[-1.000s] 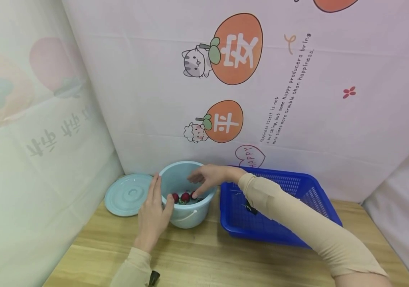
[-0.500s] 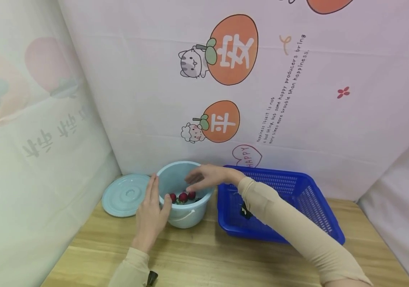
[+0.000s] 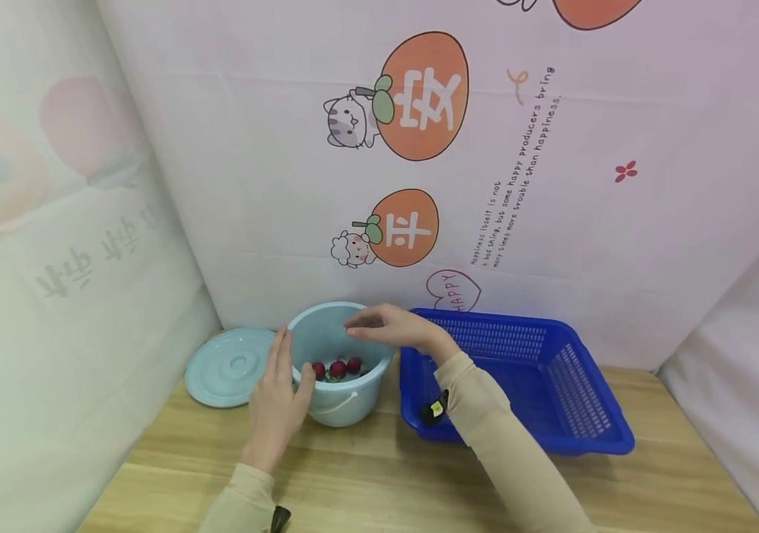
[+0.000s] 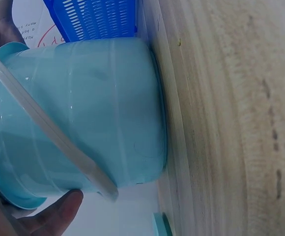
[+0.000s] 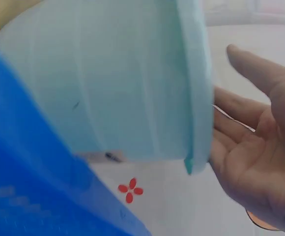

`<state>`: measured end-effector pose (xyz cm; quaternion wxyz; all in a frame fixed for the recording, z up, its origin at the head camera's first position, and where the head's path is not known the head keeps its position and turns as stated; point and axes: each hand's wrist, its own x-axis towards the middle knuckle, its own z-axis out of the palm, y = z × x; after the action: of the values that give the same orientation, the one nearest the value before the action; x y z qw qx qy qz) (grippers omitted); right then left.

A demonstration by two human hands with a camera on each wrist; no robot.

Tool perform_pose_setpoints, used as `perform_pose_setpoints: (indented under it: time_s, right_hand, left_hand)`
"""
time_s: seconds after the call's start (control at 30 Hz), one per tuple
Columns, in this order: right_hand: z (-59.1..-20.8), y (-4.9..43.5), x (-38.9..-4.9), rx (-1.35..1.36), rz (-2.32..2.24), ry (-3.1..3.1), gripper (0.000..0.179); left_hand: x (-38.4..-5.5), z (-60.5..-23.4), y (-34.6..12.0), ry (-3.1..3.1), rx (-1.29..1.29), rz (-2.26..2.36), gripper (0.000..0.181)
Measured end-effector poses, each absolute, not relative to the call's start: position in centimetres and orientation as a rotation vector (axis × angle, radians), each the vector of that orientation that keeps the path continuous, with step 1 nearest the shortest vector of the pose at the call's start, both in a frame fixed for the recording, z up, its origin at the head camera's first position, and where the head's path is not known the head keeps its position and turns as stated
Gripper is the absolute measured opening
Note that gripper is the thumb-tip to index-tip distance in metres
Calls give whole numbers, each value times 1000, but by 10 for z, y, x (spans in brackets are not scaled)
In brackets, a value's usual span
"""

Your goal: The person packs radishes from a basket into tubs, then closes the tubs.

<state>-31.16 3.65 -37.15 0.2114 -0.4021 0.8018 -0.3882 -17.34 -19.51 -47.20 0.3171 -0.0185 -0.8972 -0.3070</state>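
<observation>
A light blue bucket [image 3: 346,400] with a white handle stands upright on the wooden table. Inside, at its bottom, lie three small round red things [image 3: 338,369] with bits of green, looking like radishes. My left hand [image 3: 278,403] rests against the bucket's left side, its fingers straight along the outside and the thumb by the front rim. Over the bucket's right rim hovers my right hand [image 3: 395,328], holding nothing. In the right wrist view its palm [image 5: 260,157] shows beside the rim, fingers extended and thumb apart.
A blue plastic basket [image 3: 592,440] with slotted walls stands right of the bucket, partly under my right forearm. The light blue lid [image 3: 232,366] lies on the table to the left. A printed white cloth [image 3: 272,185] hangs behind.
My right hand has lifted up from the red things to rim height, with its fingers spread. The right forearm has swung left and uncovered more of the basket. My left hand stays against the bucket.
</observation>
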Motion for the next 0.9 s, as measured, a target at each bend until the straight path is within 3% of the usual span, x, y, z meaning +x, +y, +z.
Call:
perform_pose_setpoints:
  time_s: [0.43,0.63,0.9]
  right_hand:
    - [-371,91,-253,-972,-1630,2585,41]
    - [-382,96,-238,-994,-1362,2986,55]
    - [-385,127,-237,-747,-1015,2985,68]
  left_hand:
    - [-172,-473,-195,-2349,-44,-818,68]
    - [-167,-472,-206,-2391,-6,-809,68]
    - [-179,-468,-201,-2451,-27,-871,69]
